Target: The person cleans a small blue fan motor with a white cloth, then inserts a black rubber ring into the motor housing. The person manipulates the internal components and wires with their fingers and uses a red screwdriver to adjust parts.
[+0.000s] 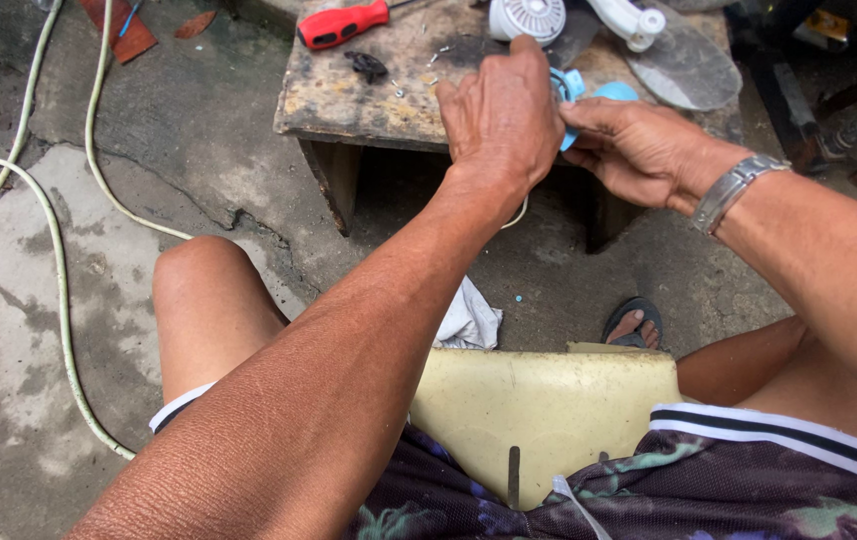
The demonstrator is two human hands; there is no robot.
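I keep light-blue plastic part pinched in right hand, left hand curled over it, above worn wooden bench; advise firm grip, part low over bench.

Left hand: back up, fingers curled downward, forearm stretched forward from lower left. Right hand: reaching in from the right, fingers closed in a pinch toward the left hand, metal band on the wrist. Hands touching.

Small light-blue plastic part, mostly hidden, held above the worn wooden bench's front edge
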